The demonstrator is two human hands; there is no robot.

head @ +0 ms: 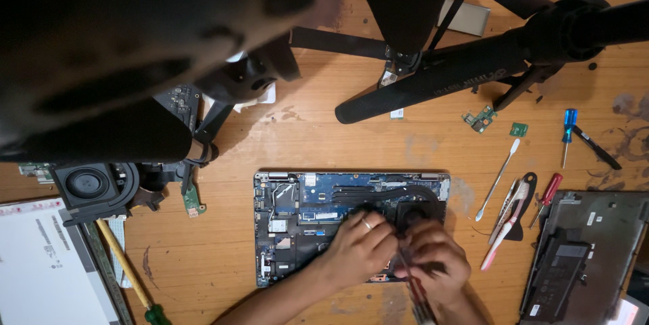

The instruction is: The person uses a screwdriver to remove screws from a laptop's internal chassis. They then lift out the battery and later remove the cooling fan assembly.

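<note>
Hands working inside an open laptop

The laptop [318, 217] lies mid-surface; the left hand [362, 247] braces, fingers curled, beside the fan [414, 215], and the right hand [436, 264] grips a screwdriver [418, 298]. Best kept upright and steady.

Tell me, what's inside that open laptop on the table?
Inside the open grey laptop base: a blue circuit board, black heat pipes and a round black fan. Both hands cover the lower right part.
</note>
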